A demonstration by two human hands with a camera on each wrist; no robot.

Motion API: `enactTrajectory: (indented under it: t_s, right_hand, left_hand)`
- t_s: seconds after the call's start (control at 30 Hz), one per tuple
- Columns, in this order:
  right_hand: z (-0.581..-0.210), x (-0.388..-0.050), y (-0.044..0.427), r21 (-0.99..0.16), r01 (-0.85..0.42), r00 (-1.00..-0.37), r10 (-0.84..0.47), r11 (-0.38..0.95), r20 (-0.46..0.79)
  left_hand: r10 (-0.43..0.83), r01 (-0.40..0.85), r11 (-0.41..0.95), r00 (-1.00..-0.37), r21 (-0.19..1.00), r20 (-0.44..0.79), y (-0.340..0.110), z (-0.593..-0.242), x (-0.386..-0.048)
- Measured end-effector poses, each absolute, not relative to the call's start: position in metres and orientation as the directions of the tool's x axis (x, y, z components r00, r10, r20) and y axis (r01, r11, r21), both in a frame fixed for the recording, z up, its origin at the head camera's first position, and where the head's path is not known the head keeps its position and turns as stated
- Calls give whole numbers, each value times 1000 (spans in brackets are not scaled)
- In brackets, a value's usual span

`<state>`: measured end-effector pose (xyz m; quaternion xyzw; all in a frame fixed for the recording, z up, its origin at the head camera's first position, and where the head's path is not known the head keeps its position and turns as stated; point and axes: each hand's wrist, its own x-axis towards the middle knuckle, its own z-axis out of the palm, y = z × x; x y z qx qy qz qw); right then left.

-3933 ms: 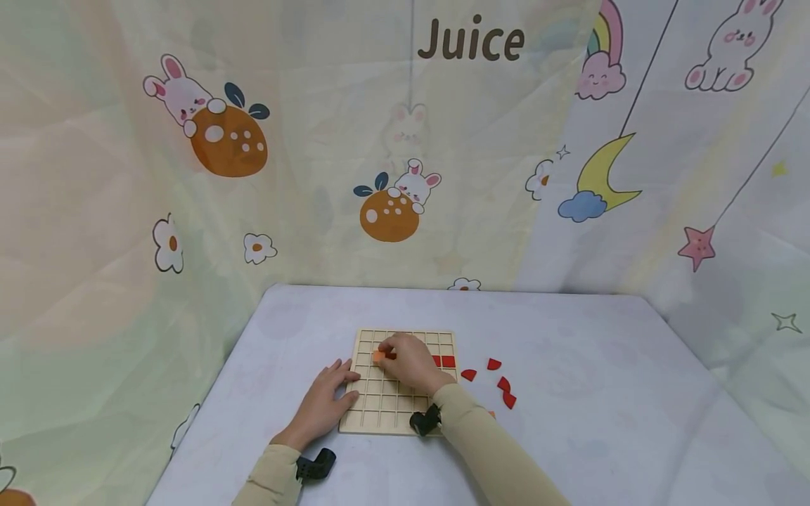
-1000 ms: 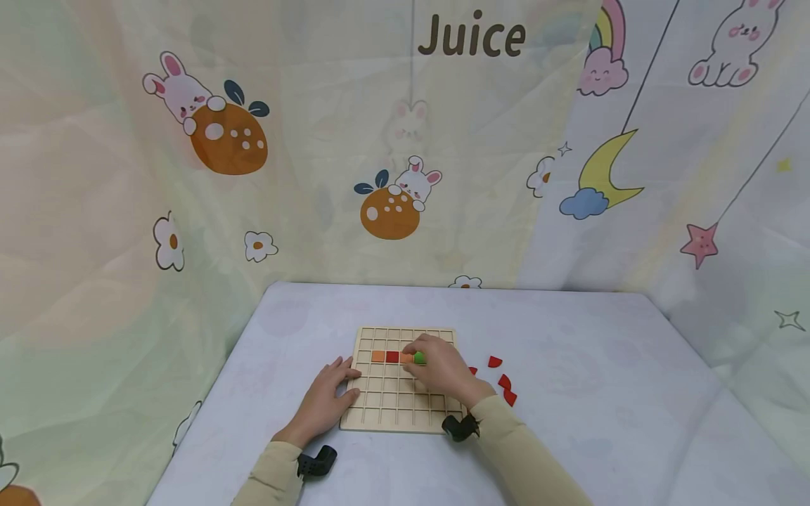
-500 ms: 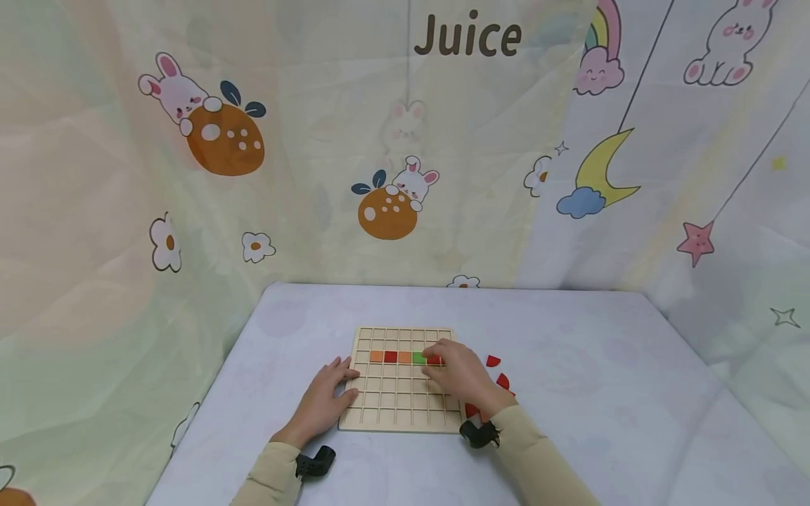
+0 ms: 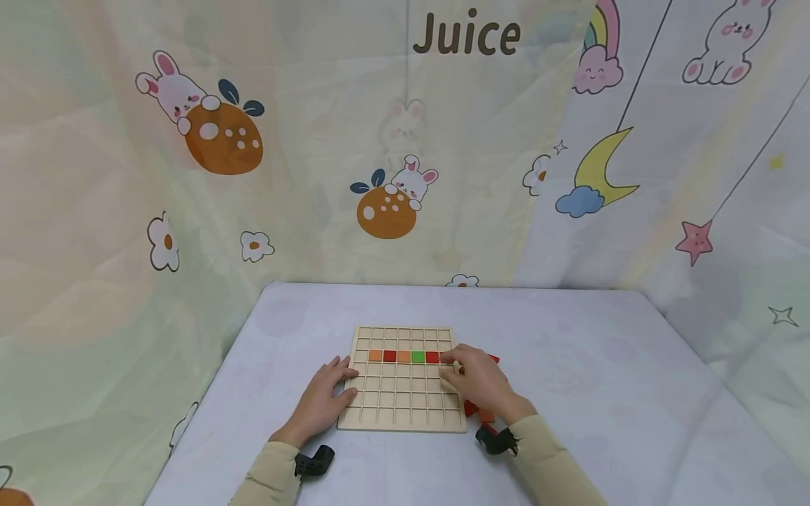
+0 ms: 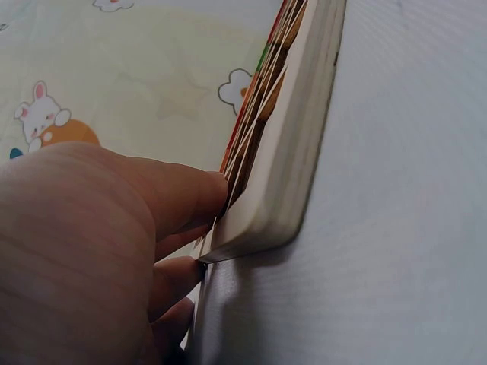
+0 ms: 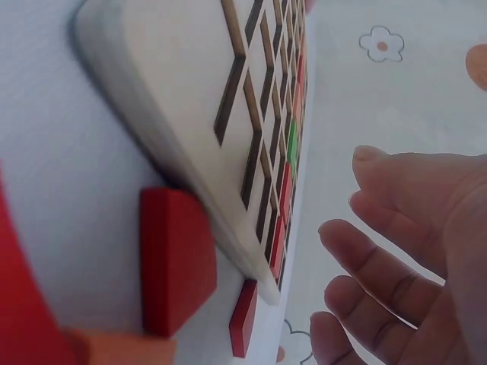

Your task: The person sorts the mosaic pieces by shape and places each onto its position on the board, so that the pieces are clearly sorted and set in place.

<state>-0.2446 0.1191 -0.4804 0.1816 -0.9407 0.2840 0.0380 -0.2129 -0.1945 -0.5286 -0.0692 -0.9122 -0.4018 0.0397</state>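
Observation:
A pale wooden grid board (image 4: 395, 402) lies on the table. Across its upper part runs a row of square tiles: an orange tile (image 4: 375, 355), a red tile (image 4: 389, 356), another orange tile (image 4: 403, 356), a green tile (image 4: 418, 357) and a red tile (image 4: 432, 357). The row's right end lies behind my right hand (image 4: 484, 383), whose fingertips are at the board's right side. In the right wrist view those fingers are loosely bent and hold nothing. My left hand (image 4: 323, 400) rests with fingertips and thumb against the board's left edge.
Right of the board lie loose pieces: a red block (image 6: 179, 262), a smaller red one (image 6: 243, 319) and an orange one (image 4: 486, 416). Another red piece (image 4: 493, 358) shows partly behind my right hand. A printed cloth (image 4: 329, 140) hangs behind the table.
My right hand has moved rightward along the row, from the orange tile at its left end to the board's right side, uncovering the tiles. The left hand stays at the board's edge.

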Motion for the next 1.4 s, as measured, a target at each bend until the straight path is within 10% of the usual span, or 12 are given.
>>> enactTrajectory:
  t_s: [1.4]
  right_hand:
    - [-479, -236, 190, -569, -271, -912, -396, 777, -107]
  left_hand:
    - [110, 146, 675, -989, 724, 96, -195, -530, -214]
